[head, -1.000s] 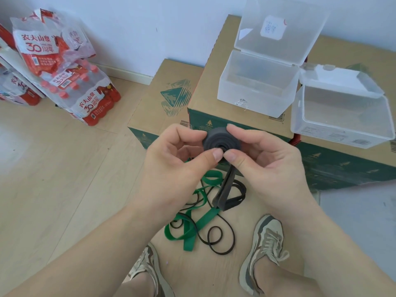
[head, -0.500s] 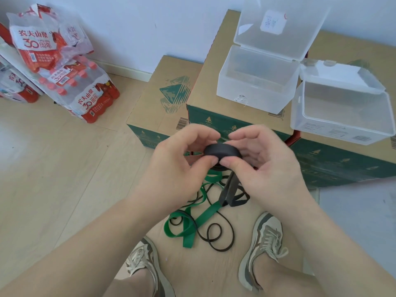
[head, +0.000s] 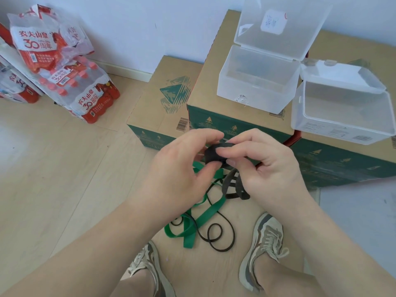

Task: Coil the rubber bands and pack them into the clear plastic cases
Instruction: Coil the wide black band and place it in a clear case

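You had the coil [head: 211, 155] pinched between the fingertips of your left hand [head: 180, 170] and right hand [head: 270, 168], its tail [head: 227, 182] hanging below the grip, so firm thumb pressure while winding looked wise.

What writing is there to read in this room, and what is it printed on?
"农夫山泉": wrap of the bottle packs.
"30周年": same wrap, under the brand.
Sticker on the lid of the left clear case: blurred.
Labels on the right clear case: too small.
Barcodes on the cardboard boxes: too small.
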The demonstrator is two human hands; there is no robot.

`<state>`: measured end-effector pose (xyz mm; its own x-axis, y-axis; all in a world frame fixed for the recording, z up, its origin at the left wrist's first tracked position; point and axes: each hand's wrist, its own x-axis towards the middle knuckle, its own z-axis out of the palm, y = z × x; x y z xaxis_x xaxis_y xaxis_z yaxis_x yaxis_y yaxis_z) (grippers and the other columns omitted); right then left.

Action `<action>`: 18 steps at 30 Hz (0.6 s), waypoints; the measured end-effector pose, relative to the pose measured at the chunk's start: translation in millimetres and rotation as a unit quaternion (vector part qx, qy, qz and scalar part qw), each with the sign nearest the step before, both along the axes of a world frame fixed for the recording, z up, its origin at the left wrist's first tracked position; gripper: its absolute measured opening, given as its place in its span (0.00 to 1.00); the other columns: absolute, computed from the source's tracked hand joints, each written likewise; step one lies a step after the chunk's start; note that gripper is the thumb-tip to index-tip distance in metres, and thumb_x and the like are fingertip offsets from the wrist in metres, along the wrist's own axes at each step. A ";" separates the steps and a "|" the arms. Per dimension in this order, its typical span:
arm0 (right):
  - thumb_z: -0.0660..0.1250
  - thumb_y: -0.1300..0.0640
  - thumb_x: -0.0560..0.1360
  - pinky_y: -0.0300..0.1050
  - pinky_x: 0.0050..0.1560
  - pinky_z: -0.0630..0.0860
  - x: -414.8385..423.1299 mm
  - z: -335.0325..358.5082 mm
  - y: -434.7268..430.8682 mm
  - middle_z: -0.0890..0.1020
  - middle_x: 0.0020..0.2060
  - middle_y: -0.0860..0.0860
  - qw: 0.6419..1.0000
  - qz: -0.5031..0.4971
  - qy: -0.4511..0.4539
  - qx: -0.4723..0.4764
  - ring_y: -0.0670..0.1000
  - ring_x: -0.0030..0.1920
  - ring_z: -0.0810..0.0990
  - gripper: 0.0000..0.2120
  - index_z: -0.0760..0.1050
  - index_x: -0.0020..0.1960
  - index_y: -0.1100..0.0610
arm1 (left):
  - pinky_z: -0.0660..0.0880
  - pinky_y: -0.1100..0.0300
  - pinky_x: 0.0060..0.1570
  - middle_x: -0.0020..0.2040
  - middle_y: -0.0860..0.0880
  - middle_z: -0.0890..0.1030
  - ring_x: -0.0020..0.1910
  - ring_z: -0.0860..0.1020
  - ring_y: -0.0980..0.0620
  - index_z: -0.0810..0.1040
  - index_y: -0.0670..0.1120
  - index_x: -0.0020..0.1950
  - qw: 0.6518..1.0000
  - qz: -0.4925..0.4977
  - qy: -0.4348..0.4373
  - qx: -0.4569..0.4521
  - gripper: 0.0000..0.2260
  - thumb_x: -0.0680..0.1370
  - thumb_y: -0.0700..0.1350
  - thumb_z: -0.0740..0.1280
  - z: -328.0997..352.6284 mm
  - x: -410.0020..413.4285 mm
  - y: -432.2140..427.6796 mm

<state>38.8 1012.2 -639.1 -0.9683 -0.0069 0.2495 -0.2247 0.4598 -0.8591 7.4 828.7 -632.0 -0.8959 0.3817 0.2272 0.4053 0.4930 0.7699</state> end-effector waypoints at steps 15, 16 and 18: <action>0.71 0.72 0.76 0.42 0.53 0.83 -0.7 11.8 0.8 0.87 0.47 0.44 0.984 -0.055 -0.096 -0.139 0.47 0.49 0.86 0.19 0.81 0.51 0.46 | 0.83 0.58 0.47 0.47 0.51 0.85 0.49 0.83 0.52 0.81 0.52 0.54 0.957 0.063 -0.218 0.182 0.15 0.74 0.35 0.77 9.3 -1.8 2.6; 0.71 0.72 0.76 0.43 0.53 0.83 0.2 10.6 0.5 0.86 0.46 0.43 0.986 -0.056 -0.095 -0.124 0.47 0.48 0.86 0.20 0.81 0.51 0.46 | 0.84 0.58 0.46 0.47 0.50 0.85 0.49 0.83 0.52 0.81 0.50 0.54 0.958 0.058 -0.217 0.177 0.15 0.73 0.34 0.77 8.8 -0.6 3.7; 0.69 0.73 0.76 0.46 0.53 0.83 1.1 8.0 0.1 0.85 0.47 0.42 0.990 -0.053 -0.095 -0.094 0.48 0.48 0.85 0.21 0.80 0.50 0.45 | 0.84 0.59 0.45 0.47 0.50 0.85 0.47 0.84 0.52 0.81 0.48 0.53 0.962 0.051 -0.209 0.168 0.14 0.73 0.34 0.77 7.7 1.7 5.5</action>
